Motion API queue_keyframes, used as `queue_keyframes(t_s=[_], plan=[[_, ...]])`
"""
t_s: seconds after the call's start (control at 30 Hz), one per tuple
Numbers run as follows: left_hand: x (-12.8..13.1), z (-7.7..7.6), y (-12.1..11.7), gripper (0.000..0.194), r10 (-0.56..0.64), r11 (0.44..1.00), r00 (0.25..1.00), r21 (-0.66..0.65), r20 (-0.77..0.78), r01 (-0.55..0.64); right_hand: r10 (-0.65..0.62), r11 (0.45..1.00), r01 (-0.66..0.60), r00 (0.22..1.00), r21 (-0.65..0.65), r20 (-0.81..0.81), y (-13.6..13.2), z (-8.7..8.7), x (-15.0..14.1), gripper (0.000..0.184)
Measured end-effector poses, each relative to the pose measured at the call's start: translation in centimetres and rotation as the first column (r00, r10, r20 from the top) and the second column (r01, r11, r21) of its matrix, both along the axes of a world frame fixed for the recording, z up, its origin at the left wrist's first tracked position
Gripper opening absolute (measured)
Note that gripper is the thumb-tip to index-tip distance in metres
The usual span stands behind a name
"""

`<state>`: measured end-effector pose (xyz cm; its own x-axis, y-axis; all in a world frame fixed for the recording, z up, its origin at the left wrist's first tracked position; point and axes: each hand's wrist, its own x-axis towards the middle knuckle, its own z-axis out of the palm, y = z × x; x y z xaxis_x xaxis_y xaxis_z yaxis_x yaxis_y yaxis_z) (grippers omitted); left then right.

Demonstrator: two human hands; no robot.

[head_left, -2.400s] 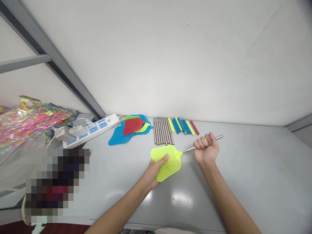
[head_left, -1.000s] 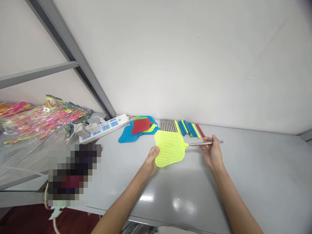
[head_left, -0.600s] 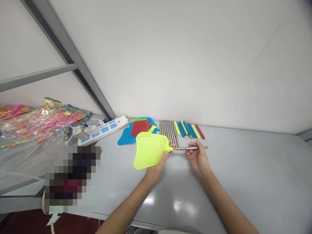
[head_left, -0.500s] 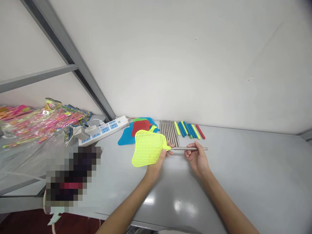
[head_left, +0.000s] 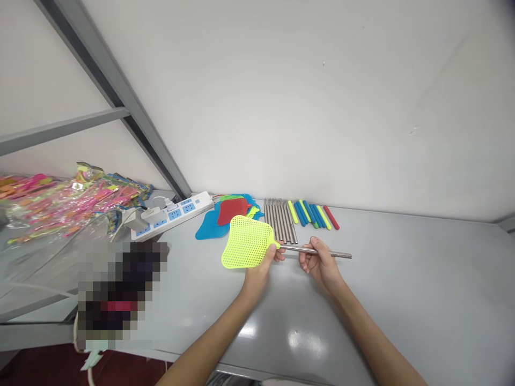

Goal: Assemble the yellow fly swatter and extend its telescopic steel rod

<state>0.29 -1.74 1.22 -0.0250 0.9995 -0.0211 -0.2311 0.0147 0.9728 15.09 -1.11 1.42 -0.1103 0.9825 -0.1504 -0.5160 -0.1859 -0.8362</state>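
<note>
A yellow fly swatter head, perforated and flared, is pinched at its neck by my left hand. Its neck meets the left end of a metal rod; how deep the joint goes I cannot tell. My right hand has its fingers closed around the rod's middle, and the rod's other end sticks out to the right. Both pieces are held above the grey table. Behind my hands lie a red swatter head, blue swatter heads and a row of metal rods.
Yellow, blue, green and red grip tubes lie in a row by the wall. A white power strip with plugs sits at the left. Beyond the metal frame are bagged colourful items. The grey table extends right.
The rod's right end has dipped and swung further right. My right hand has shifted slightly left along it, and the yellow swatter head has tilted and moved a little right.
</note>
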Motion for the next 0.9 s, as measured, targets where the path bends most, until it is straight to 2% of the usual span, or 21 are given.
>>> queue_keyframes(t_s=[0.27, 0.53, 0.67, 0.77, 0.9], plan=[[0.2, -0.2, -0.1, 0.028, -0.056, 0.998, 0.998, -0.016, 0.021, 0.057, -0.062, 0.997, 0.062, 0.998, -0.052, -0.008, -0.3, -0.5, -0.7, 0.029], [0.0, 0.9, -0.4, 0.029, -0.055, 0.998, 0.993, 0.02, -0.103, 0.058, -0.04, 0.992, 0.029, 0.995, -0.12, -0.089, -0.7, -0.1, -1.0, 0.03], [-0.2, 0.9, -0.4, 0.028, -0.006, 0.997, 0.989, 0.078, -0.146, 0.017, 0.009, 0.983, -0.04, 0.985, -0.177, -0.172, -0.6, 0.4, -1.0, 0.028], [-0.3, 0.7, -0.4, 0.026, 0.029, 0.992, 0.988, 0.125, -0.153, -0.009, 0.08, 0.983, -0.108, 0.98, -0.15, -0.181, -0.8, 0.7, -1.2, 0.027], [-0.1, 0.7, -0.6, 0.022, -0.09, 0.981, 0.977, 0.153, -0.194, 0.121, 0.218, 0.971, -0.226, 0.97, -0.073, -0.108, -1.1, 0.7, -1.5, 0.029]])
